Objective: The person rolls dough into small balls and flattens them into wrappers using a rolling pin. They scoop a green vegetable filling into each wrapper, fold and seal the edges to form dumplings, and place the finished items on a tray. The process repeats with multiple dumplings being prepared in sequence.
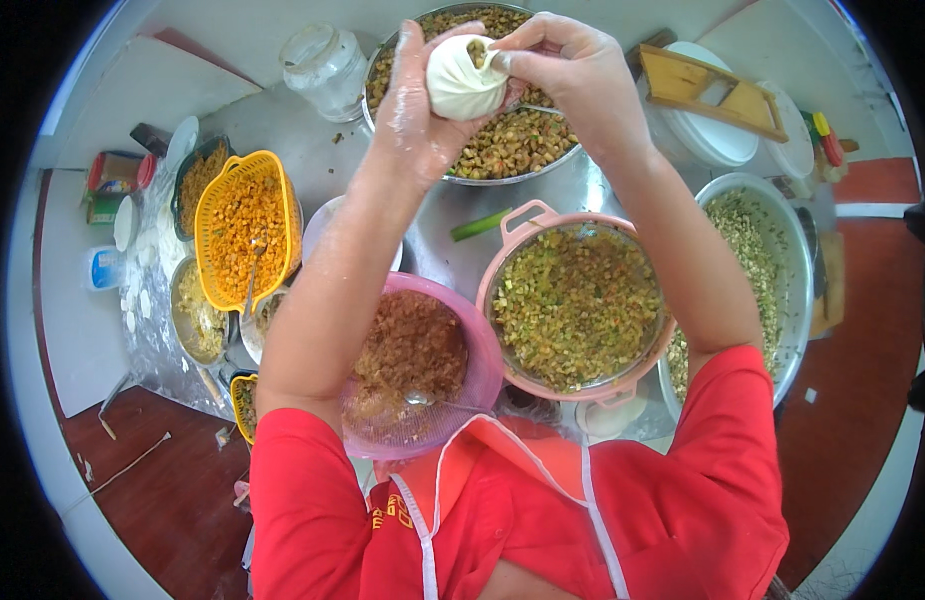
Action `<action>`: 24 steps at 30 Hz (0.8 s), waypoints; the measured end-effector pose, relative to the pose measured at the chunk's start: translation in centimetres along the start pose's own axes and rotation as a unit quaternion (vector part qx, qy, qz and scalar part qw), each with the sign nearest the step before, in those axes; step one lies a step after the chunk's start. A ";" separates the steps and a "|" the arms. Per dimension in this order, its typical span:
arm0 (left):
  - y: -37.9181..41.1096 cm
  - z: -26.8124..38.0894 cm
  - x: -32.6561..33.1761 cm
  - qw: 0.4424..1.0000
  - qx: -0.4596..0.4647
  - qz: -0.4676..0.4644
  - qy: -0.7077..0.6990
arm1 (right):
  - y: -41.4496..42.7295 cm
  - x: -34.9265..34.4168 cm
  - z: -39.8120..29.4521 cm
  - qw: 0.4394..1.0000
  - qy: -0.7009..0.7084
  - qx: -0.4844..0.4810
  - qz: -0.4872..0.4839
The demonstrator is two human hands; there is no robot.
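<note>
A round bun of white dough (pixel 466 82) rests in my left hand (pixel 421 112), whose palm and fingers cup it from the left and below. Its side is pleated, and through a small gap near the top some chopped filling shows. With thumb and forefinger, my right hand (pixel 560 56) pinches the dough edge beside that gap. White flour coats parts of my left hand. Both hands are raised over a large metal bowl (pixel 473 180) of brown diced filling, which they partly cover. A spoon handle (pixel 541 109) lies across that filling.
Nearer me stand a pink basin (pixel 492 352) of brown filling with a spoon and a pink colander (pixel 500 262) of diced green vegetables. A yellow basket (pixel 296 180) with orange filling is left, a large metal basin (pixel 804 300) right. A glass jar (pixel 323 71) and wooden slicer (pixel 710 90) stand behind.
</note>
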State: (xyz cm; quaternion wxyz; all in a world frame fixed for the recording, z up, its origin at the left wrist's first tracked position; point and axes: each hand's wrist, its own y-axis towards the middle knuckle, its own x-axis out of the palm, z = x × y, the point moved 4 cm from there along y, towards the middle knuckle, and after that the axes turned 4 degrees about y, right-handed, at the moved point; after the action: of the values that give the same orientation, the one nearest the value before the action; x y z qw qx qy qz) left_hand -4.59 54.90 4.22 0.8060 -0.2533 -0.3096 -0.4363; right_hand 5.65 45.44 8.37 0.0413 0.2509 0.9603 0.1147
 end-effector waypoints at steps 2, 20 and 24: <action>0.0 -0.8 -0.6 0.999 -0.007 0.047 -0.024 | -0.3 0.6 -0.5 0.987 -0.115 -0.111 -0.006; -1.4 2.7 1.9 0.997 0.011 -0.037 0.070 | 0.2 1.0 -3.2 0.997 0.069 0.029 -0.017; -1.4 0.0 -1.4 0.999 0.000 0.029 -0.021 | -1.6 1.7 -2.1 0.978 -0.165 -0.115 -0.059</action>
State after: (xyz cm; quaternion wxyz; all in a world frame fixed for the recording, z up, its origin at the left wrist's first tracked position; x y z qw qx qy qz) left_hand -6.44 55.01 3.41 0.8116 -0.2718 -0.3187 -0.4072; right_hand 3.09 44.49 10.03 0.2349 0.2025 0.9338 0.1786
